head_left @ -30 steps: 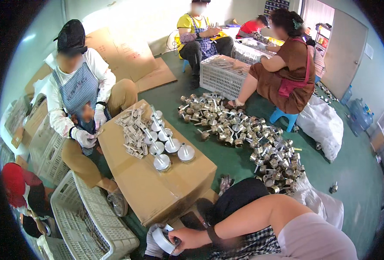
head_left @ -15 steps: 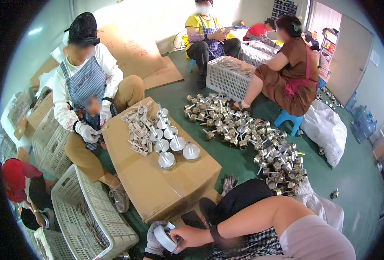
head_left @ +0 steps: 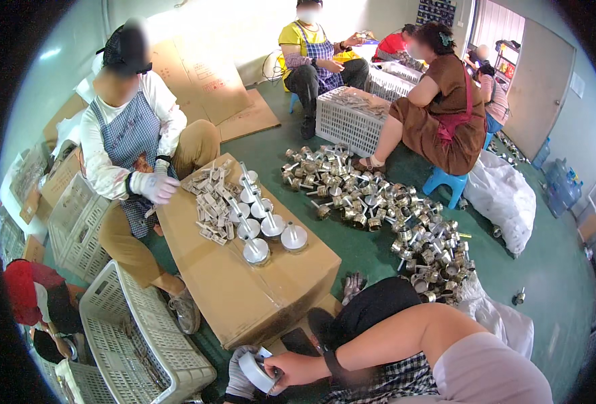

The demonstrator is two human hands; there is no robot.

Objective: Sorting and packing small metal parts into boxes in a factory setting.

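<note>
Round part [head_left: 251,375], pale and with a curved wall, is near the close end of the carton [head_left: 214,279], held between both hands. The left hand [head_left: 239,382], in a grey glove, grasps it from its outer side; the bare right hand [head_left: 296,370] grips the opposite side, though I cannot tell where every fingertip rests. I judge it to be light and stiff, probably of metal, smooth enough to slip a little in the glove. Its wall seems the safest place to hold. On the carton stand stemmed discs [head_left: 256,252], beside a pile of small pieces [head_left: 208,214].
</note>
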